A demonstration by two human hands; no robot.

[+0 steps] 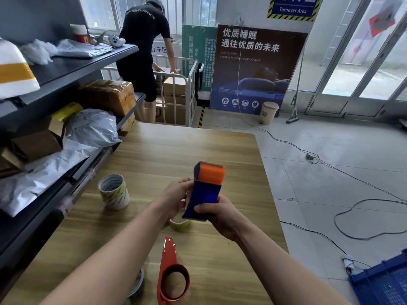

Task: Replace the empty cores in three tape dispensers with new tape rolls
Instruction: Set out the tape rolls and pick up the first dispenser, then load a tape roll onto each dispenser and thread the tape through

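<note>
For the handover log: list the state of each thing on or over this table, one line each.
Blue-and-orange tape dispenser: lifted, held by both hands.
Left hand: gripping its left side.
Right hand: gripping its lower end.
Red tape dispenser: lying flat on table, ring looks empty.
Stack of tape rolls: upright, untouched.
Single tape roll: on table below the hands.

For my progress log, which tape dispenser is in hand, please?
The blue plastic tape dispenser with orange cover, held in the left hand and right hand; the red metal dispenser lies on the wooden table.
</note>
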